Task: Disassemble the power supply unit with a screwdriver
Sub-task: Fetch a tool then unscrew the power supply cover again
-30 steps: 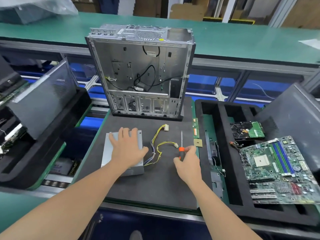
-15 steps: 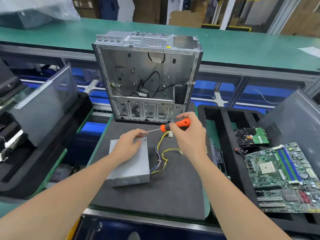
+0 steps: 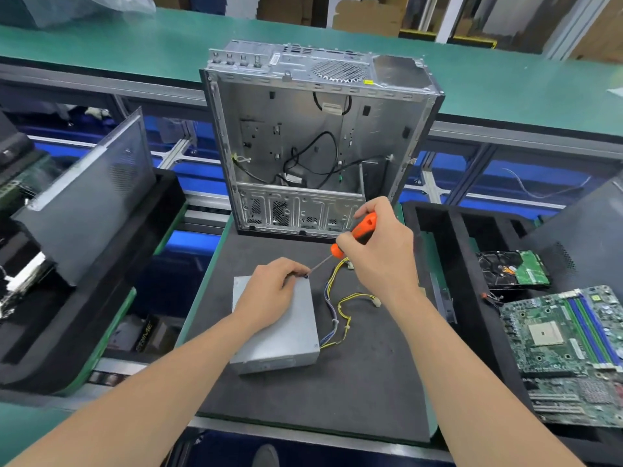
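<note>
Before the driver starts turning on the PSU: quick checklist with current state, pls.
1. Driver gripped: ok. The right hand is wrapped round the orange handle of the screwdriver.
2. Unit steadied: ok. The left hand rests on the power supply unit, which lies flat on the mat.
3. Tip seated in a screw: cannot tell. It meets the unit's far right corner, where the fingers hide it.
4. Fingers clear of tip: not ok. The left fingertips curl right beside it.
5. Cables clear: ok. They lie on the mat to the right of the unit.
</note>
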Available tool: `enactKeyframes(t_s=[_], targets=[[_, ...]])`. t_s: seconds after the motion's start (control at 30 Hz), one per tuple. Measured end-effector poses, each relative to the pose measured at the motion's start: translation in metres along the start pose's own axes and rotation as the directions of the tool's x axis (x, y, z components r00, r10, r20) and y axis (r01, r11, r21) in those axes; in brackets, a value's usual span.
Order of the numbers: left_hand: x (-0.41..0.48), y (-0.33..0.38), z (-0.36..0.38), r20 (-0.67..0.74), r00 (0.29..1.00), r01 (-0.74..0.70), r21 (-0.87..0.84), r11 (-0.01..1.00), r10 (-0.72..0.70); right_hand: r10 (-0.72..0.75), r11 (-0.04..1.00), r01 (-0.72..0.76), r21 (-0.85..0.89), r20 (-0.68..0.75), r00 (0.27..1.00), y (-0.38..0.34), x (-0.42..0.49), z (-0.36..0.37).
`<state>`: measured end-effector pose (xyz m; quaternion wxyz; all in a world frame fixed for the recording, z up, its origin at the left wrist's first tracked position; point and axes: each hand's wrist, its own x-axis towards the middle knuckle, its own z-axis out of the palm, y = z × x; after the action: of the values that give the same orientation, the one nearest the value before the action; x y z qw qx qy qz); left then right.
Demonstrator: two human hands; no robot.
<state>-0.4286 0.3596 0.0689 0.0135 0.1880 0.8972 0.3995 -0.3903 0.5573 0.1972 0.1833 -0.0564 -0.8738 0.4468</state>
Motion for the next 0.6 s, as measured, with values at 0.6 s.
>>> enactKeyframes(t_s=[0.6], targets=[[-0.0018, -0.0013, 0.0005, 0.008, 0.999, -0.046, 0.016, 0.999, 0.046, -0.025, 1.0, 0.024, -0.019, -0.022, 0.999, -0.0003, 0.0037, -0.0008]])
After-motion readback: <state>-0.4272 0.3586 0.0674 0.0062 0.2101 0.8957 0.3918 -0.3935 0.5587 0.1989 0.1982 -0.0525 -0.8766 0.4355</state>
